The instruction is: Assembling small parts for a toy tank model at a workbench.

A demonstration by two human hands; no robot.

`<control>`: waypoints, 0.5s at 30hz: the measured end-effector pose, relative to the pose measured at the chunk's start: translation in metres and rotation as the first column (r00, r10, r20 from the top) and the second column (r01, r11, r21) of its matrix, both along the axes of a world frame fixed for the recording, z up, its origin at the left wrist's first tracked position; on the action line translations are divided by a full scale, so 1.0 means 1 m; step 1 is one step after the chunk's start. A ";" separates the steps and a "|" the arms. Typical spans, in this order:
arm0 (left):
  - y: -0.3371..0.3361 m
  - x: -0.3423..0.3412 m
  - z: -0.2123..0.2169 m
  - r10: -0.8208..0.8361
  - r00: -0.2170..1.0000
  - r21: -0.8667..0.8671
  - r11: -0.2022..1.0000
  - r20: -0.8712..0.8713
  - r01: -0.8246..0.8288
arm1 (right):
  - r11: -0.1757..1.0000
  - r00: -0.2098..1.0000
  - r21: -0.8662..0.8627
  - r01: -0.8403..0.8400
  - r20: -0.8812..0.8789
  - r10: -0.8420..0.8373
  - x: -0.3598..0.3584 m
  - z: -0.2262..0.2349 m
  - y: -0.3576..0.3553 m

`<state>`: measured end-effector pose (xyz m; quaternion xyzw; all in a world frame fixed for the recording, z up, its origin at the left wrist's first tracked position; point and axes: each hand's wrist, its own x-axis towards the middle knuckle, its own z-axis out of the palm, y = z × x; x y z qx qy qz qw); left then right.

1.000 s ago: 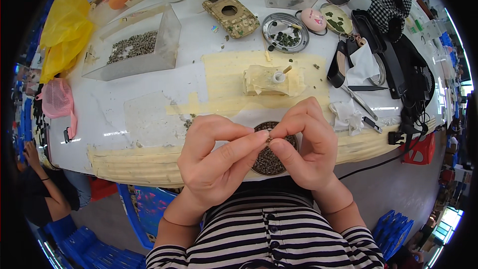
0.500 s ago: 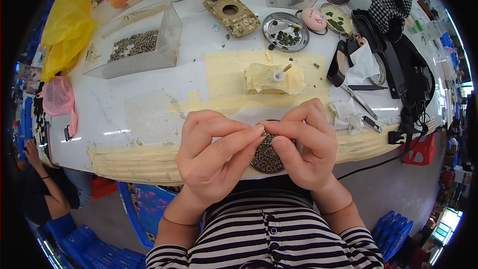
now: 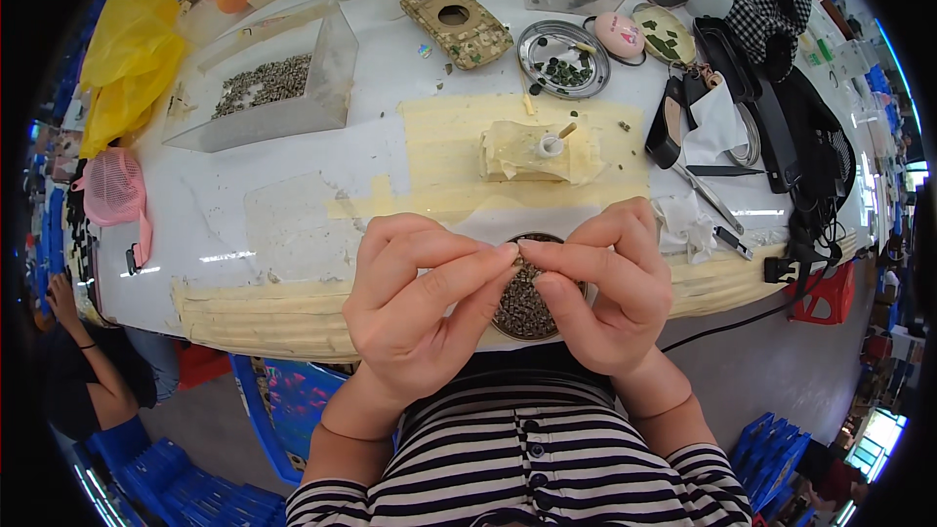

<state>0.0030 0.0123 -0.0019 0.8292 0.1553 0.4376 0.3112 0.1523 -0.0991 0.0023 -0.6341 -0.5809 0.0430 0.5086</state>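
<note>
My left hand is closed in a pinch, thumb and forefinger together at a tiny piece too small to make out. Meeting it at the fingertips is my right hand, its fingers bent inward and closed at the same spot, its thumb tip a little lower. Just beneath both hands is a round dish filled with small grey-brown parts, partly hidden by the fingers. Beyond them stands a block wrapped in cream tape, with a white ring and a short stick on top.
A clear bin of small parts stands back left, near a yellow bag. Farther back are a camouflage model hull and a metal dish of green bits. Tweezers and black straps lie right. Another person's arm shows far left.
My right hand has shifted slightly to the right, and its forefinger tip has drawn back a little. The left hand stays in place.
</note>
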 end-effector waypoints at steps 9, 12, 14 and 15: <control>0.000 0.000 0.000 -0.024 1.000 0.015 1.000 -0.002 0.024 | 0.999 0.980 -0.003 -0.049 -0.195 0.047 0.001 -0.004 0.005; 0.000 0.002 -0.002 0.013 1.000 0.022 1.000 -0.001 -0.013 | 0.998 0.998 0.047 -0.048 -0.030 0.049 0.003 0.002 0.001; 0.000 0.002 -0.002 0.013 1.000 0.019 1.000 -0.002 -0.013 | 0.997 0.998 0.053 -0.048 0.054 0.046 0.003 0.003 0.000; 0.000 0.002 -0.001 0.010 1.000 0.018 1.000 -0.004 -0.010 | 0.998 0.997 0.045 -0.032 0.065 0.029 0.001 0.002 0.000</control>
